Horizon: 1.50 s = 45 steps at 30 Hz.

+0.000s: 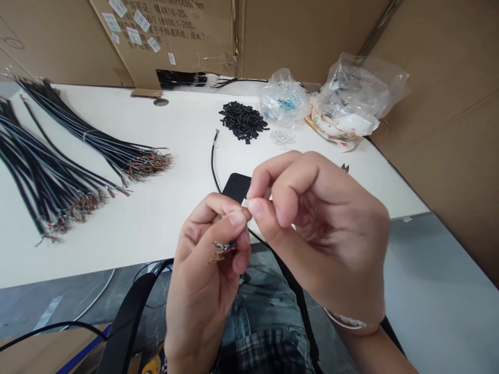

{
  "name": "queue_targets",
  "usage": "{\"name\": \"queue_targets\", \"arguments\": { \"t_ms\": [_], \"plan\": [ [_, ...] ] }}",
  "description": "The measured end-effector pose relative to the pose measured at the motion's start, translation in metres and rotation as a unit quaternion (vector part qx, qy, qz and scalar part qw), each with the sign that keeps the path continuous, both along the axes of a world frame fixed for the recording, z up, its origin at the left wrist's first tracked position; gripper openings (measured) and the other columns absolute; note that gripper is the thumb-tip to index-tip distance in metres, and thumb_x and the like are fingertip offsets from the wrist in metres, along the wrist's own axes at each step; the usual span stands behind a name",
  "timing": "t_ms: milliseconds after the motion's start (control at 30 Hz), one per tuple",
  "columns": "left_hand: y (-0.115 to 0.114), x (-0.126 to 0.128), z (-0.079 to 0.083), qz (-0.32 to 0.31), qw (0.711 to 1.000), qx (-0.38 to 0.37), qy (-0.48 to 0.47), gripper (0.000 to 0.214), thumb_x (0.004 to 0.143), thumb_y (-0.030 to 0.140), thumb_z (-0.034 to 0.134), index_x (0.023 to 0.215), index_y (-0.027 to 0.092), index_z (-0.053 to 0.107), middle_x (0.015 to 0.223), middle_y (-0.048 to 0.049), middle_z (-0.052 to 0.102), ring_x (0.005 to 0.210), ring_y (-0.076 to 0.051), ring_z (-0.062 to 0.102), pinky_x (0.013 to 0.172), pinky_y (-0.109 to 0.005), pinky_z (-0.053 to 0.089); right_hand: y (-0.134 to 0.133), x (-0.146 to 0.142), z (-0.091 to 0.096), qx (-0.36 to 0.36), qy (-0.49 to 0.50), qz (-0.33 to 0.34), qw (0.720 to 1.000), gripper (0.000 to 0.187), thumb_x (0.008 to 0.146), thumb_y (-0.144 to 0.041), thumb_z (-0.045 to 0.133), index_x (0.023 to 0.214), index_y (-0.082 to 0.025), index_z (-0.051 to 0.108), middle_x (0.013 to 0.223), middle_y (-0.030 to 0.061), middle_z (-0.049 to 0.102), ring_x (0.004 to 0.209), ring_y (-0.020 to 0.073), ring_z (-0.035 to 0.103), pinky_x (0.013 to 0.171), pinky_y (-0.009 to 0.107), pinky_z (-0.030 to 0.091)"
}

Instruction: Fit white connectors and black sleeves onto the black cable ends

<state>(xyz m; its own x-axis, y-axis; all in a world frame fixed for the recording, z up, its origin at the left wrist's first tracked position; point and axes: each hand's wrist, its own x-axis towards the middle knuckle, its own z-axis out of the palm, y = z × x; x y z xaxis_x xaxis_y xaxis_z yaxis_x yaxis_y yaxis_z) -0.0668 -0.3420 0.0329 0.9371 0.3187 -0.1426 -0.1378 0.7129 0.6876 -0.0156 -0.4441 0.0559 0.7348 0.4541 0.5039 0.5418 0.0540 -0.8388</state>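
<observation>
My left hand (212, 265) is closed on the stripped end of a black cable, its thin coloured wires (224, 249) fanning out below the thumb. Between thumb and forefinger, my right hand (312, 228) pinches a small white connector (245, 202). The connector sits right at the left fingertips, where a wire tip seems to meet it; the fingers hide the exact contact. A black cable (214, 161) runs up the table behind my hands, its far end bare.
Bundles of black cables (93, 140) with frayed copper ends lie at the left. Behind my hands are a pile of short black tubes (242, 121), small white pieces (283, 137) and clear plastic bags (284, 98). Cardboard (292, 36) stands along the back; a dark flat object (236, 186) lies near the hands.
</observation>
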Motion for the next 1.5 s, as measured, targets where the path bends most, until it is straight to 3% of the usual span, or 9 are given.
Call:
{"name": "queue_targets", "arguments": {
  "t_ms": [267,500,667,867,1300,1500],
  "plan": [
    [-0.001,-0.002,-0.003,0.004,1.000,-0.010,-0.008,0.018,0.076,0.018,0.073,0.060,0.018,0.064,0.051,0.0059,0.053,0.040,0.001,0.043,0.039,-0.004,0.035,0.002,-0.005,0.000,-0.004,-0.009,-0.011,1.000,0.025,0.091,-0.005,0.054,0.075,-0.020,0.043,0.086,-0.0014,0.056,0.075,0.0100,0.055,0.066,0.026,0.056],
    [-0.004,-0.004,-0.005,0.049,0.998,0.028,0.005,0.015,0.076,0.021,0.074,0.065,0.019,0.064,0.064,0.0052,0.055,0.046,-0.001,0.043,0.040,-0.005,0.039,0.010,-0.004,-0.005,0.055,0.002,-0.015,0.998,0.024,0.082,-0.002,0.055,0.072,-0.020,0.045,0.083,0.0006,0.056,0.071,0.0121,0.054,0.060,0.027,0.053],
    [-0.007,-0.005,-0.005,0.078,0.996,0.051,0.000,0.015,0.077,0.019,0.073,0.066,0.019,0.063,0.058,0.0060,0.048,0.044,-0.002,0.039,0.040,-0.006,0.037,0.011,-0.005,-0.007,0.057,0.012,-0.025,0.998,0.025,0.078,0.000,0.057,0.071,-0.020,0.044,0.081,0.0007,0.056,0.070,0.0134,0.054,0.060,0.029,0.052],
    [-0.006,-0.005,-0.002,0.089,0.994,0.065,-0.002,0.017,0.075,0.014,0.070,0.062,0.016,0.060,0.055,0.0047,0.045,0.044,-0.003,0.037,0.039,-0.008,0.035,0.003,-0.004,-0.002,-0.049,-0.021,-0.020,0.998,0.027,0.087,-0.003,0.059,0.077,-0.022,0.043,0.088,-0.0006,0.057,0.075,0.0123,0.058,0.060,0.028,0.053],
    [-0.006,-0.004,-0.005,0.070,0.996,0.057,-0.006,0.017,0.075,0.014,0.070,0.063,0.016,0.058,0.054,0.0048,0.049,0.043,-0.003,0.038,0.039,-0.010,0.033,0.004,-0.005,-0.005,-0.003,-0.022,-0.027,0.999,0.026,0.088,-0.001,0.056,0.076,-0.020,0.043,0.086,0.0001,0.056,0.073,0.0116,0.056,0.064,0.030,0.055],
    [-0.006,-0.005,-0.005,0.078,0.995,0.056,0.003,0.019,0.076,0.015,0.070,0.063,0.016,0.057,0.054,0.0051,0.047,0.044,-0.002,0.038,0.040,-0.008,0.034,0.002,-0.003,-0.003,-0.043,-0.033,-0.017,0.998,0.028,0.087,0.000,0.057,0.076,-0.022,0.043,0.088,0.0010,0.057,0.075,0.0122,0.057,0.058,0.027,0.053]
  ]
}}
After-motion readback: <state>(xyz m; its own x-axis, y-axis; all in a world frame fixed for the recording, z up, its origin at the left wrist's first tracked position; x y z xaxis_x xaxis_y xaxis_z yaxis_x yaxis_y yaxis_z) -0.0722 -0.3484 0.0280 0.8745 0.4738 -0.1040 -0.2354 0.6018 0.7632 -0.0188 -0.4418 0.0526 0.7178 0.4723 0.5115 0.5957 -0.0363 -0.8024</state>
